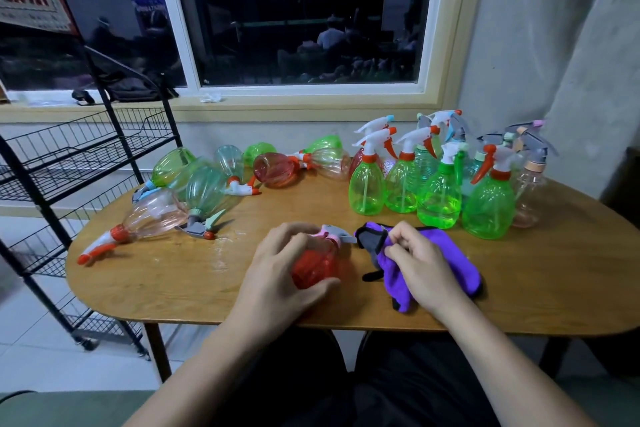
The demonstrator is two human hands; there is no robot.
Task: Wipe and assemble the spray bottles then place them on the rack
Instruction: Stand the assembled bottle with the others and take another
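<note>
This seems to be a plain work room or store room, not a home kitchen. The wooden surface [173,274] under the left grip [277,270] and the right grip [419,263] is an oval table. Beyond both grips it carries many plastic spray bottles [367,184], some standing and some lying. Far to the left of the left grip stands a black wire rack [86,152] on wheels, on a pale tiled floor [27,322]. At the top of the rack is a sign [31,0] with red Chinese characters. Far beyond the grips, a large white-framed window [301,21] shows dim seated figures in a dark room. The wall [519,45] beyond the right grip is bare and painted.
</note>
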